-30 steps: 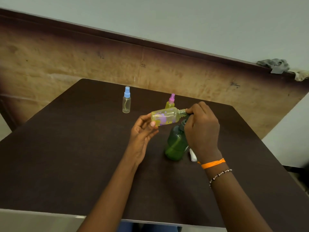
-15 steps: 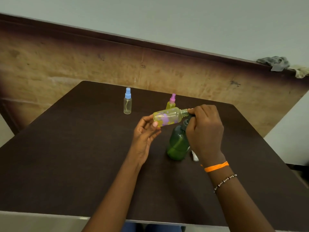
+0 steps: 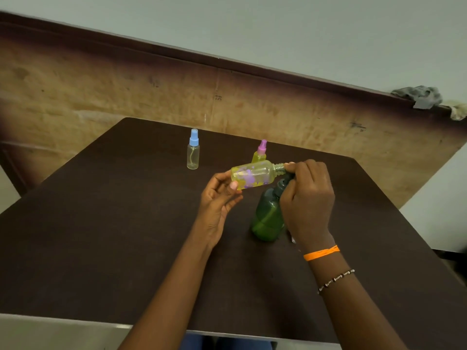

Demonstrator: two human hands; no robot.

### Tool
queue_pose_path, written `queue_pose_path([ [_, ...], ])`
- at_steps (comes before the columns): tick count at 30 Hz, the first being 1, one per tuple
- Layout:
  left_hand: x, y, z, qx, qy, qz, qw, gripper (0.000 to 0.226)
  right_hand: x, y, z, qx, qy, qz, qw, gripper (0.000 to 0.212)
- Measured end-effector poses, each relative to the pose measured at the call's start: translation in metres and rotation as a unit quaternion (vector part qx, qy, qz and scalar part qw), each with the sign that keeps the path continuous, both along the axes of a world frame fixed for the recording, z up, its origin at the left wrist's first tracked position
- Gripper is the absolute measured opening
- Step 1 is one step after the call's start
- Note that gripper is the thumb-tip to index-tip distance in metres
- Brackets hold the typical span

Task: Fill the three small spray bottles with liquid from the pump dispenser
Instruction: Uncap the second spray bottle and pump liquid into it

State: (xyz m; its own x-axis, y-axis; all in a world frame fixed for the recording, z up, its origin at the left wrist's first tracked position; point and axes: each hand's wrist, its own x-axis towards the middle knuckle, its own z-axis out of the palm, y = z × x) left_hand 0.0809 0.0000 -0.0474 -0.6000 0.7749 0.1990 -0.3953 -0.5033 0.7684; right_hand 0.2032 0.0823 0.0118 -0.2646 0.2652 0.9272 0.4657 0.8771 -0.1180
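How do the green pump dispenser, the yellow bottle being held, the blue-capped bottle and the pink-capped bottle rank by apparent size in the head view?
1. green pump dispenser, partly hidden by the right hand
2. held yellow bottle
3. blue-capped bottle
4. pink-capped bottle, mostly hidden behind the held one, so its rank is unsure

Both capped bottles stand farther away.

Bench: dark brown. Pump dispenser: translucent green. Held bottle: clear yellow, purple blotches. Far left bottle: clear, blue cap. Bottle behind: yellow, pink cap. Wristband: orange. Bracelet: dark and white beads.
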Motion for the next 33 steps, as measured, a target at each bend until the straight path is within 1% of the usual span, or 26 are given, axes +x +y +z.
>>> queue_pose_path([
  [3,0.0,0.001,0.0,0.0,-0.003,0.002,1.0,0.023,-0.004,-0.001,-0.015,-0.005,0.041,0.008,0.999,0.027],
  [8,-0.001,-0.001,0.0,-0.008,-0.005,0.002,1.0,0.026,-0.005,0.001,-0.009,-0.007,0.02,0.013,1.0,0.024],
  [9,-0.001,-0.002,0.001,-0.007,-0.004,-0.001,1.0,0.033,-0.004,0.003,-0.005,-0.009,0.01,0.016,1.0,0.023],
  [11,0.0,-0.002,0.001,-0.007,0.0,-0.007,1.0,0.057,-0.001,0.006,0.002,-0.013,-0.003,0.033,0.999,0.023],
  [12,0.0,-0.002,0.001,-0.007,0.001,-0.007,1.0,0.065,0.001,0.006,0.002,-0.019,0.001,0.041,0.999,0.024],
  [13,-0.001,-0.002,0.001,-0.006,0.0,-0.007,1.0,0.068,0.001,0.005,0.0,-0.024,0.013,0.043,0.999,0.026],
  [16,-0.003,0.0,-0.001,-0.003,0.002,-0.008,1.0,0.063,-0.003,-0.001,-0.015,-0.023,0.044,0.026,0.998,0.028],
  [19,-0.003,0.0,-0.002,-0.003,-0.001,-0.001,1.0,0.045,-0.001,-0.001,-0.019,-0.019,0.031,0.021,0.999,0.027],
  [20,-0.002,0.0,-0.002,-0.002,-0.002,0.001,1.0,0.045,0.001,-0.001,-0.017,-0.018,0.023,0.023,0.999,0.027],
  [23,-0.001,-0.001,0.0,-0.008,0.003,0.007,1.0,0.058,0.005,-0.002,-0.003,-0.016,-0.013,0.026,0.999,0.027],
  [25,-0.001,-0.001,0.0,-0.006,0.003,0.005,1.0,0.067,0.005,-0.003,0.008,-0.013,-0.043,0.01,0.999,0.027],
  [27,-0.002,-0.001,0.0,-0.001,0.001,0.006,1.0,0.068,0.004,-0.005,0.01,-0.007,-0.053,-0.006,0.999,0.027],
  [30,-0.003,0.0,0.0,-0.002,0.014,0.005,1.0,0.064,0.001,-0.008,-0.01,0.002,-0.005,-0.027,1.0,0.031],
  [33,-0.003,-0.001,-0.002,-0.012,0.02,0.007,1.0,0.05,-0.003,-0.006,-0.023,0.005,0.025,-0.024,0.999,0.034],
])
